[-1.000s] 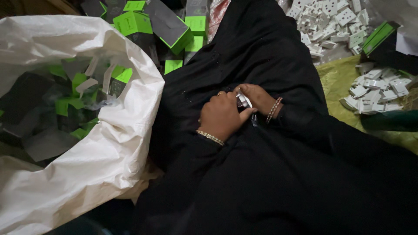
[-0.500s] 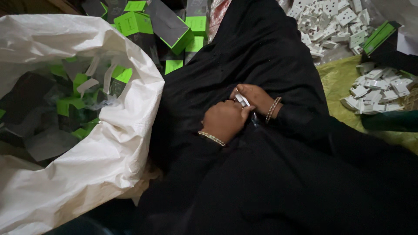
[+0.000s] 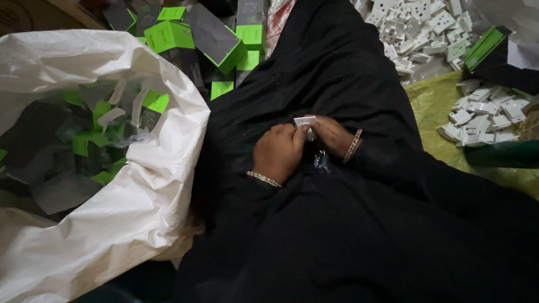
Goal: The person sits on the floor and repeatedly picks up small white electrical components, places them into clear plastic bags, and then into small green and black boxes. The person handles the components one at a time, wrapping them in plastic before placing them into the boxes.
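My left hand (image 3: 278,154) and my right hand (image 3: 334,137) meet over my lap on black cloth (image 3: 337,235). Both grip a small white socket part (image 3: 305,121) that sticks up between the fingers. A bit of clear plastic wrap (image 3: 321,161) hangs just below the hands. Each wrist wears a beaded bracelet.
A big white sack (image 3: 112,224) at the left holds green and grey box pieces (image 3: 84,146). Green and grey boxes (image 3: 216,42) lie behind it. Heaps of white socket parts (image 3: 421,28) lie at the top right and on a yellow-green sheet (image 3: 438,112) at the right.
The hands have shifted slightly and the white part now shows higher between the fingers. The clear wrap now hangs below the hands.
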